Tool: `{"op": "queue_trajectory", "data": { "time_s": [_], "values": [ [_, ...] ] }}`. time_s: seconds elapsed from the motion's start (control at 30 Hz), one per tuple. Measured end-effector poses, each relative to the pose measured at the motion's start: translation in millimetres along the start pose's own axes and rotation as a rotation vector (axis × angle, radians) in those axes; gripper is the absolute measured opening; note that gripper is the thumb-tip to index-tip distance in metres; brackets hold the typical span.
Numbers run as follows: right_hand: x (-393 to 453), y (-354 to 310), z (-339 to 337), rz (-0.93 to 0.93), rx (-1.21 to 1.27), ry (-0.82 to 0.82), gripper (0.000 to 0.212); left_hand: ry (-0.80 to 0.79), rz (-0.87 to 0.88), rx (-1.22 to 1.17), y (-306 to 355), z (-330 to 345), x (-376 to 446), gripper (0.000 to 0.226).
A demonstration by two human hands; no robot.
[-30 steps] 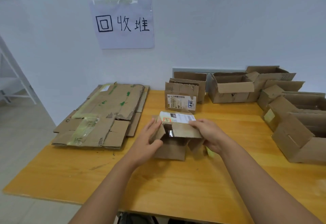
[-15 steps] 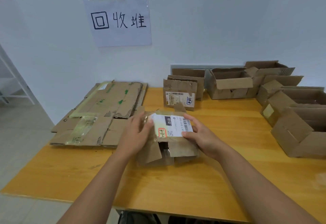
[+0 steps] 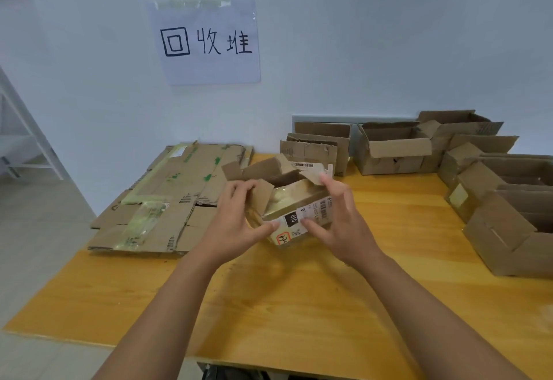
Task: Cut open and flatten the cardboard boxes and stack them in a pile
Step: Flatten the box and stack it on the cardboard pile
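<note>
A small labelled box (image 3: 294, 206), flaps open, sits mid-counter (image 3: 299, 304) between both hands. The left hand (image 3: 236, 224) grips its left flap, fingers curled; the right hand (image 3: 341, 224) clasps its right side. Flattened cardboard pile (image 3: 167, 197) lies left.

Two bare forearms enter from the near edge, both unclothed up to the frame border; no sleeve shows. Left hand (image 3: 236, 224): bare, ungloved, short trimmed nails. Right hand (image 3: 344, 227): bare, ungloved, short nails. Wrists behind both hands carry nothing. Fingers slender, knuckles plainly visible.
</note>
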State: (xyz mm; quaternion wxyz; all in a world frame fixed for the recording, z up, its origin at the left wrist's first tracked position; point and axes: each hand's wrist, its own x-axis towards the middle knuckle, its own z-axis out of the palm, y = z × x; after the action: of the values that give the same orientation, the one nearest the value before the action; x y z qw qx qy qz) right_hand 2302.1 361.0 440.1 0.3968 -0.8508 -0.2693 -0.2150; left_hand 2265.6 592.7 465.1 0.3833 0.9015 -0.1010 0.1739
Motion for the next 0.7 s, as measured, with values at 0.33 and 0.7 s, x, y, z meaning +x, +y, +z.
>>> {"op": "queue_trajectory", "data": {
  "time_s": [0.33,0.7],
  "values": [
    [3,-6,-5,-0.222,-0.107,0.062,0.028,0.122,0.051,-0.047,5,-6,-4,0.061],
    [28,-21,-19,0.239,-0.106,-0.308,0.051,0.203,0.181,0.037,-4,0,-3,0.066]
  ]
}}
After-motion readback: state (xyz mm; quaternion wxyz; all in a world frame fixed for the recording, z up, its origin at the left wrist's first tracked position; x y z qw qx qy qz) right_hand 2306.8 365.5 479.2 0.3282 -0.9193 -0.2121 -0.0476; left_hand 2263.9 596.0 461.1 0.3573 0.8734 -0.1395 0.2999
